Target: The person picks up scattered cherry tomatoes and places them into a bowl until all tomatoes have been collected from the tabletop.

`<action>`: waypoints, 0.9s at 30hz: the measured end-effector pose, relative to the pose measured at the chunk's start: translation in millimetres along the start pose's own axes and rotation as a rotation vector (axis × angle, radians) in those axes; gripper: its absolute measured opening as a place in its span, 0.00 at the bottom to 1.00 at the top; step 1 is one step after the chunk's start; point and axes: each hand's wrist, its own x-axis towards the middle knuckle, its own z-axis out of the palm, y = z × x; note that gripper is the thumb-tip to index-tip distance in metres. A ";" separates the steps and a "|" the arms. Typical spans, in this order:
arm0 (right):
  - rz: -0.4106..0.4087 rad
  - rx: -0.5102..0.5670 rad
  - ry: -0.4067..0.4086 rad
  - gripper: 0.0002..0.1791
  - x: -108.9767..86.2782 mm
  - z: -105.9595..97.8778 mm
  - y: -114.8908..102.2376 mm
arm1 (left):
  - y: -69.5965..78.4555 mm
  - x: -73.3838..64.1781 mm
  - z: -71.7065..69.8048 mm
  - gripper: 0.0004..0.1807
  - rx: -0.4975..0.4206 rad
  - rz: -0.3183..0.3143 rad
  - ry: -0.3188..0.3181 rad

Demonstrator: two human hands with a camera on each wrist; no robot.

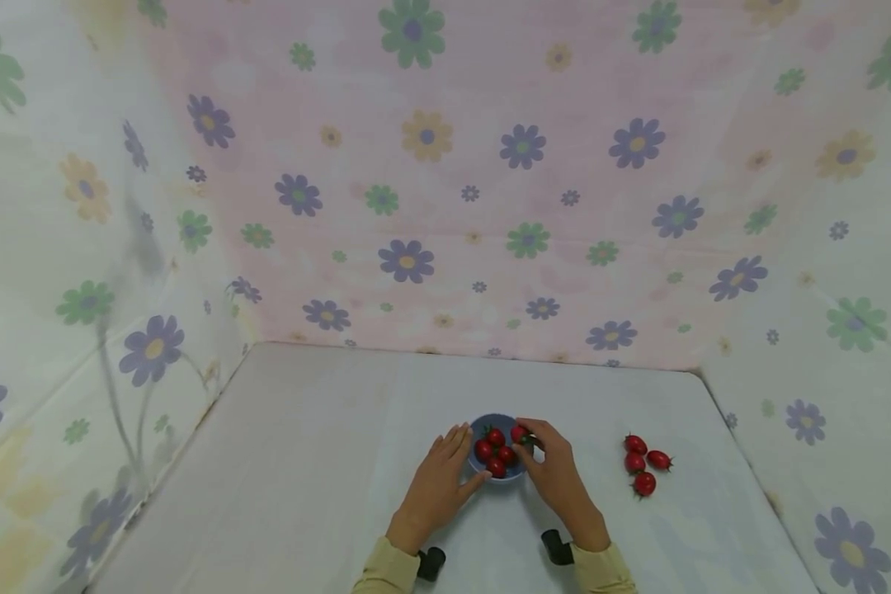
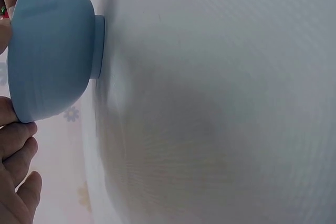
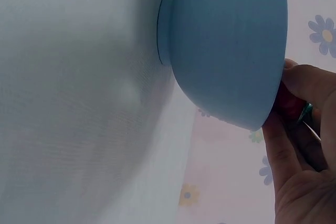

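Note:
A small blue bowl (image 1: 506,479) stands upright on the white table with several red cherry tomatoes (image 1: 495,468) in it. My left hand (image 1: 432,488) holds the bowl's left side, thumb at the near rim and fingers along the far left rim. At the right rim, my right hand (image 1: 558,472) pinches one cherry tomato (image 1: 519,433) between thumb and fingers. The right wrist view shows that tomato (image 3: 287,103) at the rim, its green stem end showing, partly hidden by the fingers. In the left wrist view the bowl's outer wall (image 2: 52,51) fills the upper left.
Several more cherry tomatoes (image 1: 634,463) lie in a loose cluster on the table (image 1: 304,462), right of the bowl. Flower-patterned cloth walls (image 1: 460,289) enclose the table at the back and both sides. Dark wrist devices (image 1: 557,547) sit by the sleeves.

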 end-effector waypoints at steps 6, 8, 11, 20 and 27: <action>0.036 0.012 -0.031 0.25 1.9 -0.3 -3.2 | -1.8 0.0 1.8 0.41 -0.003 0.001 -0.005; 0.045 0.009 -0.034 0.25 2.2 -0.5 -4.3 | -2.1 0.1 1.8 0.41 -0.010 0.004 -0.002; 0.045 0.004 -0.032 0.24 2.1 -0.4 -4.7 | -1.5 0.0 1.9 0.41 -0.024 0.008 0.008; 0.030 -0.023 -0.025 0.25 0.7 0.1 -7.0 | -0.4 0.1 2.7 0.41 -0.026 -0.001 -0.005; -0.004 -0.012 -0.015 0.24 1.8 -3.8 -8.9 | -2.3 1.9 2.2 0.41 -0.026 0.003 -0.005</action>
